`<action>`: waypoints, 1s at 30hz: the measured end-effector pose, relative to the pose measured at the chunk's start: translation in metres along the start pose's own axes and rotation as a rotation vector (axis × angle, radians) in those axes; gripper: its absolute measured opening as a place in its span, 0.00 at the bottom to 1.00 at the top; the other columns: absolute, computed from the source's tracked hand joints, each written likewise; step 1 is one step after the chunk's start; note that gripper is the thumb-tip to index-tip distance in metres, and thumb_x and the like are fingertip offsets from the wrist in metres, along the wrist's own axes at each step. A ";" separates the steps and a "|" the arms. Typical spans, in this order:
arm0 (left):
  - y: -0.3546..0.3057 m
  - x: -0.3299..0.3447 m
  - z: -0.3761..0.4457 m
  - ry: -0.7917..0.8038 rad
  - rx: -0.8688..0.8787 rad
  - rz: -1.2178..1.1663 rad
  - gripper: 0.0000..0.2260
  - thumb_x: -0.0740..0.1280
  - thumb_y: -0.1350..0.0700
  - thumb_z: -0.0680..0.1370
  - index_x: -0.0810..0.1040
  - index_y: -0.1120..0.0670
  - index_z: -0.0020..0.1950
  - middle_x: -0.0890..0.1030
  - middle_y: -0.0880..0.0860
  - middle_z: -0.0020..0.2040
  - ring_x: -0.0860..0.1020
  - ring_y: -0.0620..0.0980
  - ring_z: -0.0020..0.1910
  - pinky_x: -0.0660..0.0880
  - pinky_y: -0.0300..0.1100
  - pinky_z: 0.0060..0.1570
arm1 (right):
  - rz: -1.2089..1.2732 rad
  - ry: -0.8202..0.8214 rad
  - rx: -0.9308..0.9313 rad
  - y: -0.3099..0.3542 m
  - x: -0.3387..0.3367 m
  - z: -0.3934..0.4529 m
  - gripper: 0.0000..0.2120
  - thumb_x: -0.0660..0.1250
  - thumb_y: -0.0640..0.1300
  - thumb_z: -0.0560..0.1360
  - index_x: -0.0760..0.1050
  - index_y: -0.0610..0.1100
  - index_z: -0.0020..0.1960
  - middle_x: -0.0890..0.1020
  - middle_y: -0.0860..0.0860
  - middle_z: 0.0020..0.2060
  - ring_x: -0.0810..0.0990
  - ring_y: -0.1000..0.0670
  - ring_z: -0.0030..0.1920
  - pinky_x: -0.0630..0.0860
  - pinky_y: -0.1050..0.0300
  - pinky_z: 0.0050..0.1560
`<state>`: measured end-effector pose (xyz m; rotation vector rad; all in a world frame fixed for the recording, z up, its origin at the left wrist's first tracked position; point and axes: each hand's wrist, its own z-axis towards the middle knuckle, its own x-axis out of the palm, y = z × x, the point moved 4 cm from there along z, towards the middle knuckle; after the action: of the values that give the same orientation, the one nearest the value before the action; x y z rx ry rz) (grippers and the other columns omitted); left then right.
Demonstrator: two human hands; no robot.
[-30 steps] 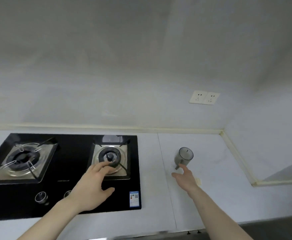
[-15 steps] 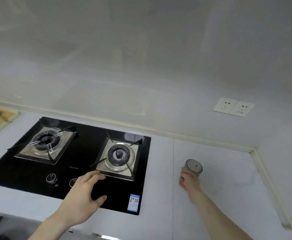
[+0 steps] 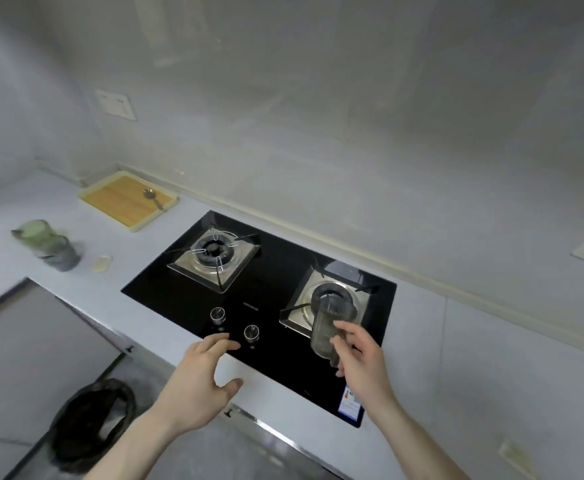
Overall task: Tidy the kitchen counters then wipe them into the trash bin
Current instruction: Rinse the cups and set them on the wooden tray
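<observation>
Both bare forearms reach forward from the lower edge of the view. The left hand (image 3: 199, 372) is held palm down with its fingers loosely spread and extended and the thumb out to the side; it holds nothing. The right hand (image 3: 361, 358) is raised a little higher, its fingers and thumb curled in a grip round a clear glass cup (image 3: 330, 323).

No text can be read
</observation>
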<state>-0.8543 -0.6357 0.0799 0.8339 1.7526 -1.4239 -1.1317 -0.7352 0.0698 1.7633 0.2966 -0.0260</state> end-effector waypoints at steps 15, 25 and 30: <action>0.189 -0.124 -0.091 -0.148 -0.149 0.013 0.26 0.69 0.43 0.69 0.72 0.39 0.68 0.70 0.42 0.72 0.67 0.47 0.71 0.64 0.40 0.72 | 0.002 0.317 0.006 0.057 0.239 -0.045 0.08 0.62 0.42 0.83 0.79 0.50 0.53 0.83 0.47 0.45 0.76 0.52 0.33 0.83 0.50 0.41; 0.270 -0.176 -0.115 -0.178 -0.243 0.016 0.28 0.72 0.43 0.71 0.72 0.43 0.71 0.69 0.46 0.74 0.66 0.50 0.73 0.64 0.42 0.73 | -0.006 0.381 0.060 0.087 0.344 -0.051 0.06 0.61 0.37 0.83 0.74 0.43 0.57 0.85 0.43 0.49 0.76 0.51 0.37 0.78 0.55 0.38; 0.305 -0.202 -0.115 -0.209 -0.264 0.000 0.28 0.72 0.43 0.72 0.70 0.44 0.71 0.68 0.45 0.74 0.66 0.49 0.73 0.63 0.41 0.73 | -0.031 0.398 0.067 0.096 0.395 -0.034 0.07 0.63 0.38 0.82 0.73 0.45 0.59 0.85 0.44 0.48 0.78 0.51 0.37 0.80 0.55 0.39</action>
<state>-0.5067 -0.4760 0.1079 0.5255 1.7301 -1.1987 -0.7343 -0.6464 0.0980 1.8228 0.6171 0.2984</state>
